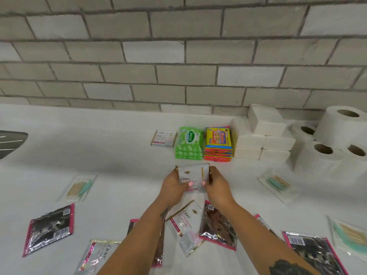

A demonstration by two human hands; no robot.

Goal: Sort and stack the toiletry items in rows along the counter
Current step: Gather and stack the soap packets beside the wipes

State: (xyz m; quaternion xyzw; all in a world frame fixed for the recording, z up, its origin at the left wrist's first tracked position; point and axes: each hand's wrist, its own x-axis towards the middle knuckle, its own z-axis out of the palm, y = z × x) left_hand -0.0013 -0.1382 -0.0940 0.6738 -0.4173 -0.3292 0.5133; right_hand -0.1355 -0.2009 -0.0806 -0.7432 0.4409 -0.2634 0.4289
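Observation:
Both hands hold one white Dove sachet (191, 173) above the white counter (99, 151); my left hand (175, 188) grips its left edge, my right hand (215, 185) its right edge. Beyond it, along the wall, runs a row: a flat Dove sachet (163, 138), a stack of green wipe packs (189, 142), a stack of yellow-and-red packs (218, 143). Loose Dove sachets (187, 225) (99, 255) lie below my arms.
White tissue packs (264, 135) and toilet rolls (337, 133) stand at the right. Cotton-bud packets (78, 188) (278, 184) (349, 237) and silver sachets with pink edges (49, 229) (217, 227) (315, 253) are scattered on the near counter. A dark object (10, 142) sits at the left edge.

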